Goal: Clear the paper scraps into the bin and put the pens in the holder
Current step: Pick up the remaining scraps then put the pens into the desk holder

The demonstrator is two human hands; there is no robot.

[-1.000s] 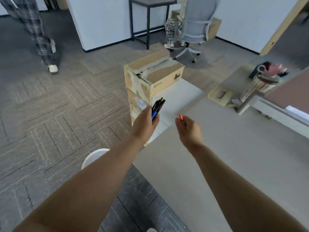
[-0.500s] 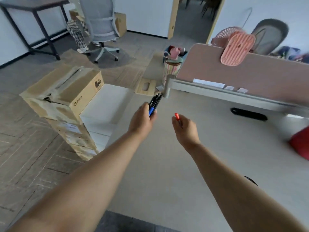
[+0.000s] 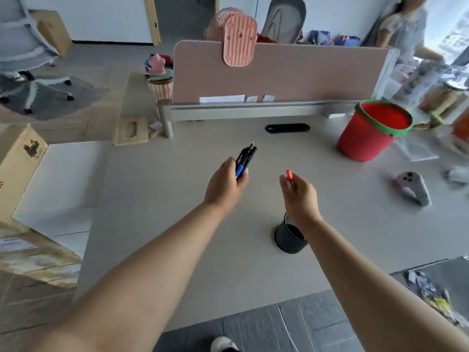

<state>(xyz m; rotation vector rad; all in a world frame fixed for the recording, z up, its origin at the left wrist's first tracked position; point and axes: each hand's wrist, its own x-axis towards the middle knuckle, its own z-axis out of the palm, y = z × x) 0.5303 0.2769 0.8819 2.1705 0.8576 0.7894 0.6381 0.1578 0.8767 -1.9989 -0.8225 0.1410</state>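
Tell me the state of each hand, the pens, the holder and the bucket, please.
Left hand: grips a bundle of pens, above the desk.
Right hand: pinches a red pen.
Holder: upright on the desk, partly hidden by the right wrist; no pens seen in it.
Bucket: stands on the desk, top open.

Your right hand hangs over the holder's far rim; open desk lies left of it; bin and controller stand well right.
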